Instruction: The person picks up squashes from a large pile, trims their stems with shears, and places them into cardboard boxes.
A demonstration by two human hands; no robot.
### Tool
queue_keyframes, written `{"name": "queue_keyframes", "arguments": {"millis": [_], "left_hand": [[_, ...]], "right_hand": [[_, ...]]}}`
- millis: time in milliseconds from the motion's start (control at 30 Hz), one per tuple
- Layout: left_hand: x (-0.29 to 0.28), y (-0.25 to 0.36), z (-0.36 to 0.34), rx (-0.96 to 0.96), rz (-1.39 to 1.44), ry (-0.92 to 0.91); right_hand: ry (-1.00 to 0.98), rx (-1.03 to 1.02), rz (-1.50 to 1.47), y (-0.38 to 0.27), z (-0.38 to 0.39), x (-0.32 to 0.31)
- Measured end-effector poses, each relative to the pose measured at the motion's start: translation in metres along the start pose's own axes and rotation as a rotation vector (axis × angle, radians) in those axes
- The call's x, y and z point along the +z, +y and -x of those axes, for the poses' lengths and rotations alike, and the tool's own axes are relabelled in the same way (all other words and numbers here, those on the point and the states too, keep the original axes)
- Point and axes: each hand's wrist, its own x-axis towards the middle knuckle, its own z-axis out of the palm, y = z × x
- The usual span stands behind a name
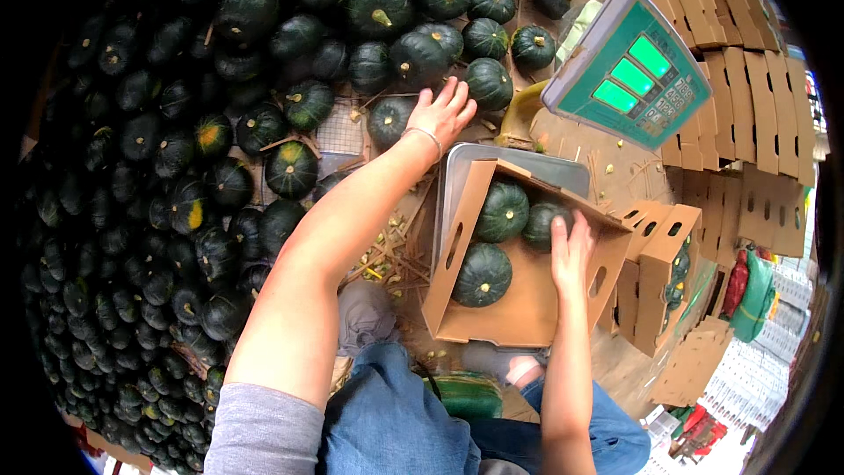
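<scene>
My left hand (444,114) reaches over the near edge of a heap of dark green kabocha squash, fingers spread and holding nothing. Just left of it sits one squash (390,120), and another squash (489,84) lies beyond its fingertips. An open cardboard box (519,312) stands on the metal platform of a scale (527,161) in front of me. Three squash are inside. My right hand (573,251) is in the box, its outstretched fingers and thumb against the right side of one squash (544,225); the other two, an upper squash (502,211) and a lower squash (482,275), lie to the left.
The squash heap (141,202) fills the whole left side. A scale display (635,70) with lit green panels rises behind the box on a post. At right are a filled box (668,277) and stacked empty boxes (747,105). Straw litters the floor (400,251).
</scene>
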Motion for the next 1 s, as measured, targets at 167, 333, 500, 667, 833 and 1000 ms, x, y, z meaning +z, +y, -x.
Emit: {"name": "queue_keyframes", "arguments": {"millis": [167, 333, 500, 667, 833, 1000], "left_hand": [[-0.017, -0.021, -0.008, -0.078, 0.09, -0.262], [-0.023, -0.006, -0.014, -0.074, 0.082, -0.209], [-0.059, -0.032, 0.045, -0.085, 0.088, -0.426], [-0.076, -0.087, 0.088, -0.315, 0.536, -0.425], [-0.092, -0.085, 0.117, -0.546, 2.298, -0.081], [-0.088, -0.055, 0.157, -0.647, 2.726, 0.188]], "right_hand": [[-0.055, -0.488, -0.049, -0.116, -0.037, -0.016], [-0.196, -0.653, 0.428, -0.139, -0.154, 0.061], [-0.512, -0.489, 0.56, -0.156, -0.2, 0.111], [-0.513, -0.408, 0.417, -0.165, -0.197, 0.114], [-0.445, -0.34, 0.018, -0.186, -0.165, 0.078], [-0.552, -0.461, -0.357, -0.205, -0.097, 0.013]]}}
